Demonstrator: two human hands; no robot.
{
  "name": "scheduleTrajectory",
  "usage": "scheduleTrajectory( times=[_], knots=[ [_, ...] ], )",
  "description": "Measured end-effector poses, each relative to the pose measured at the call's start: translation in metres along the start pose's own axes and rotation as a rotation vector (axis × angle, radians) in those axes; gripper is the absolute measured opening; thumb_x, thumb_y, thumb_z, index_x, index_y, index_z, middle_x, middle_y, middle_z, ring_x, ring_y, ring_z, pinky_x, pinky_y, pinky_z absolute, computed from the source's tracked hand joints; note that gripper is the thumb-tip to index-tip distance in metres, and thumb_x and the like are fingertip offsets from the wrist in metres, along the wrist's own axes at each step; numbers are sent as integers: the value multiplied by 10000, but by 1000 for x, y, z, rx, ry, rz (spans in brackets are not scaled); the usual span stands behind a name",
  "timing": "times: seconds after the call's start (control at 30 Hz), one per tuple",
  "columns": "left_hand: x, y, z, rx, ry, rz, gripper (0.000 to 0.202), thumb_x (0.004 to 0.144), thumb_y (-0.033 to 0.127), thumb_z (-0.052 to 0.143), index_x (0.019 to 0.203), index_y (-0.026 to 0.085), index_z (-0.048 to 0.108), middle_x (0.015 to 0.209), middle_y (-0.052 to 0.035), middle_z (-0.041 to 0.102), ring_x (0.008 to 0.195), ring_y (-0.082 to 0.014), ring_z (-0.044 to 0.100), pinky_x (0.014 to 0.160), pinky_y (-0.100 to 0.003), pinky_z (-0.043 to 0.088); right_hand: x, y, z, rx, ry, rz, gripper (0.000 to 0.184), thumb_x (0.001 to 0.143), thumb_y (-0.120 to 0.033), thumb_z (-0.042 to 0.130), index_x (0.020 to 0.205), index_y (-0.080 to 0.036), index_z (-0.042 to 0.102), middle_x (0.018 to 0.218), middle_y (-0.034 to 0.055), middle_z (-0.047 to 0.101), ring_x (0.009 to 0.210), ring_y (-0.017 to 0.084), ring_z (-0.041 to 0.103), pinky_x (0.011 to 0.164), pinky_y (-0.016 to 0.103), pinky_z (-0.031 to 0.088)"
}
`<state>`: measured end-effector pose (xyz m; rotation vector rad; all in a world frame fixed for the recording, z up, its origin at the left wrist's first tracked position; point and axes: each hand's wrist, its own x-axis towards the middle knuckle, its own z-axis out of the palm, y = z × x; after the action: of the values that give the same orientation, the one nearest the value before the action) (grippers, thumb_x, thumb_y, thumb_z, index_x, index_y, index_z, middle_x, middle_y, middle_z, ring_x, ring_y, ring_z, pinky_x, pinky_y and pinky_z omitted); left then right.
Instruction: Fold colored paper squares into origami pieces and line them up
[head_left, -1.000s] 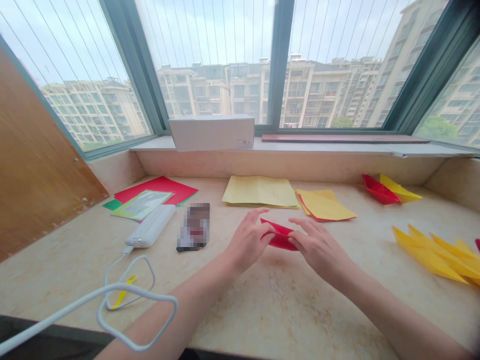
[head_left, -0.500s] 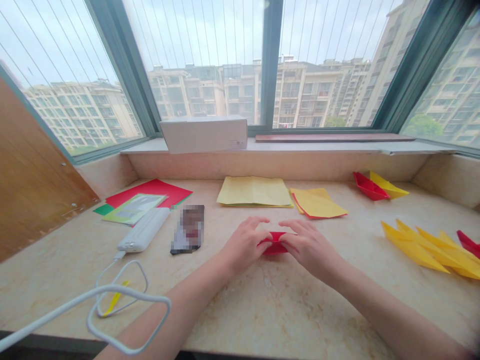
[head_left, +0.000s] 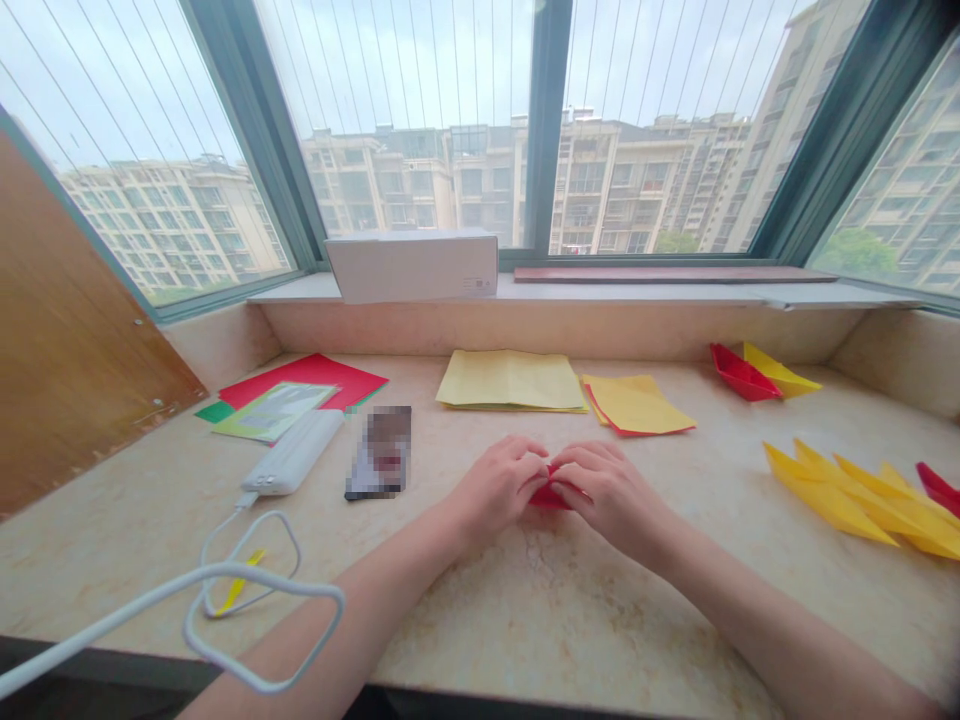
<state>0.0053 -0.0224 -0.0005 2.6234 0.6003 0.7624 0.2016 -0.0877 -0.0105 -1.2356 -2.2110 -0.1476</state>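
A small folded red paper (head_left: 550, 492) lies on the marble counter (head_left: 555, 620) in front of me. My left hand (head_left: 499, 488) and my right hand (head_left: 611, 495) meet over it, fingers curled and pinching it from both sides. Most of the red paper is hidden under my fingers. Behind my hands lie a stack of pale yellow sheets (head_left: 512, 382) and a yellow sheet over a red one (head_left: 636, 405).
Left: red and green sheets (head_left: 292, 392), a white power bank (head_left: 294, 452) with its white cable (head_left: 225, 590), a phone (head_left: 380, 465). Right: folded yellow paper shapes (head_left: 855, 492), red and yellow paper boats (head_left: 757, 372). A white box (head_left: 412, 265) stands on the windowsill.
My hands have drawn together over the red paper. It was spread wide between them a second ago; now it is folded small and nearly covered by curled fingers.
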Motion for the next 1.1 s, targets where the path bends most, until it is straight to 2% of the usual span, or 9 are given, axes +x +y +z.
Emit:
scheduleTrajectory(
  times=[0.1,0.27,0.43,0.57,0.63,0.8,0.9,1.1],
  knots=[
    [1,-1,0,-27,-10,33,197,912,171,551,837,196,732,1090,-84,697,1045,-243,611,954,-415,482,0,0,2,55,-11,65,145,954,-223,599,924,-238,740,1047,46,739,980,214,670,888,396,510],
    [0,-1,0,-6,-7,58,200,939,200,533,895,196,728,1105,-87,692,1048,-238,605,961,-406,470,1,2,5,210,-17,104,182,965,-202,578,920,-236,750,1012,35,751,951,202,674,889,379,516],
    [1,0,0,14,-21,43,197,943,200,537,879,195,723,1108,-71,702,1061,-234,608,972,-390,458,1,1,4,92,34,17,210,962,-191,572,882,-242,760,1047,49,740,1022,239,645,928,438,494],
    [2,0,-3,42,21,9,186,931,191,554,870,191,729,1174,-90,687,1123,-260,593,997,-429,444,-1,4,1,6,47,77,155,927,-185,617,961,-249,753,1186,77,689,1064,259,637,943,467,494],
    [1,0,-4,63,55,5,181,929,178,555,867,179,724,1159,-107,691,1115,-264,597,991,-439,452,-3,7,0,-2,53,98,142,912,-178,636,977,-243,744,1185,80,685,1067,265,635,950,475,489],
    [1,-1,-2,104,33,81,138,929,196,579,930,173,715,1108,-94,704,1043,-239,621,949,-413,479,-2,6,0,33,32,47,118,930,-168,618,920,-217,725,1086,67,713,1023,248,635,924,440,485],
    [1,-4,0,133,35,113,170,949,203,566,870,174,713,1066,-79,712,1008,-221,627,923,-390,485,-1,4,2,39,32,18,114,930,-166,620,898,-214,719,1078,64,715,1024,251,632,920,434,476],
    [1,-7,-1,190,75,179,184,954,171,552,842,178,699,1046,-53,720,1075,-227,604,954,-401,464,-3,9,1,37,64,20,108,930,-198,633,891,-219,731,1095,66,710,1023,253,621,929,446,462]
  ],
)
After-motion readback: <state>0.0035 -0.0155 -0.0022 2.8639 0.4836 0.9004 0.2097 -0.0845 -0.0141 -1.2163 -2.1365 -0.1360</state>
